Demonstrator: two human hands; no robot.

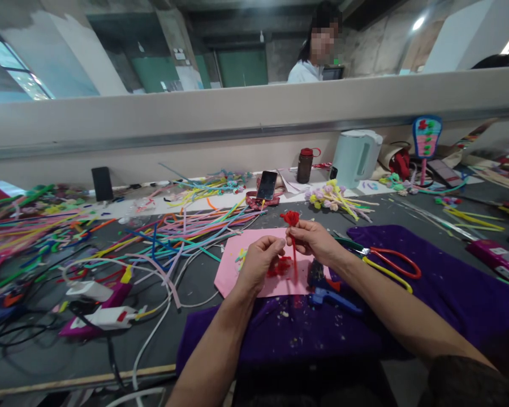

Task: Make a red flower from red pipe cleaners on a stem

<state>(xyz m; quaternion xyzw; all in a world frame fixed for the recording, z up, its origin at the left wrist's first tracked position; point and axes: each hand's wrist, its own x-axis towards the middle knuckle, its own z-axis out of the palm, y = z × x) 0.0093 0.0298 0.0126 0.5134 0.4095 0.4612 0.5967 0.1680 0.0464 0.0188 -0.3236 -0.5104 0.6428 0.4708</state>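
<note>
Pinching between fingertips, the red pipe-cleaner flower [291, 219] is held upright by its stem in the right hand [316, 242], fingers closed on it, above the pink sheet [231, 265]. The left hand [258, 261] is curled just beside it, thumb and fingers drawn together near the stem; whether the stem is actually gripped cannot be told. More red pieces [280, 265] are seen on the pink sheet below the hands. Red-handled scissors [392, 263] are laid on the purple cloth [449, 282] to the right. Loose coloured pipe cleaners [165, 237] are spread over the table [46, 362] to the left. A phone [266, 185] is propped behind, well apart.
</note>
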